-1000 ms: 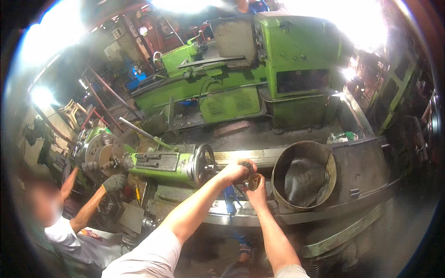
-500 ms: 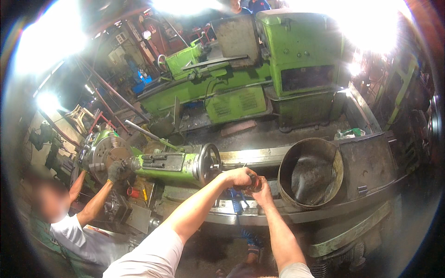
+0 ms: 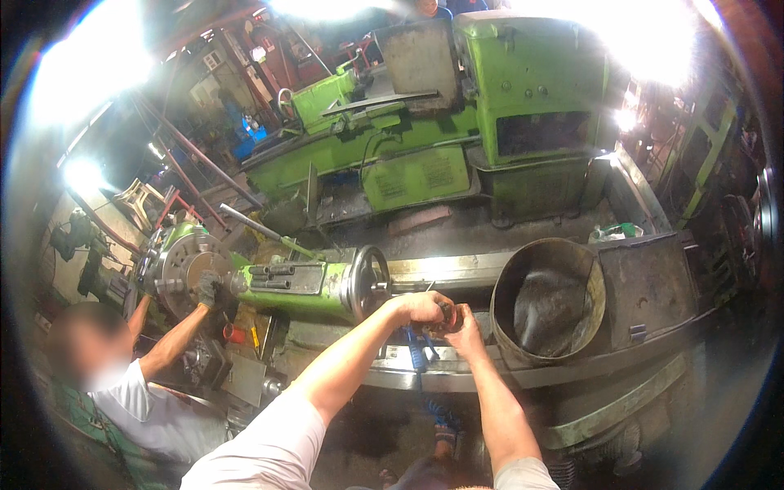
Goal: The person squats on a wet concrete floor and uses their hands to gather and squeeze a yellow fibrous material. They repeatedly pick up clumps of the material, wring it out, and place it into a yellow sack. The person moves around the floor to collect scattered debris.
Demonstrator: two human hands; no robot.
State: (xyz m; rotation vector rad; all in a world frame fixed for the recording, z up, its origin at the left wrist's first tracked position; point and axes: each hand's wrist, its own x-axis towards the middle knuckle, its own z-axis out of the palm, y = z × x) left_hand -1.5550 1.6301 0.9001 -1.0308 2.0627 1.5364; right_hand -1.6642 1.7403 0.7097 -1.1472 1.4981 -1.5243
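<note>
At frame centre, the left hand (image 3: 420, 308) and right hand (image 3: 465, 327) close together around a small rusty brown part (image 3: 448, 317) above the lathe's shiny steel bed (image 3: 441, 268), beside a round dented metal drum (image 3: 549, 298).

Small rusty-brown part (image 3: 452, 317) clasped over the lathe bed.

The small dark part (image 3: 447, 317) clasped between the left hand (image 3: 420, 309) and right hand (image 3: 467, 327) is mostly covered by fingers; its shape cannot be told. The co-worker's gloved hand (image 3: 208, 287) hides the chuck (image 3: 184, 273) centre.
</note>
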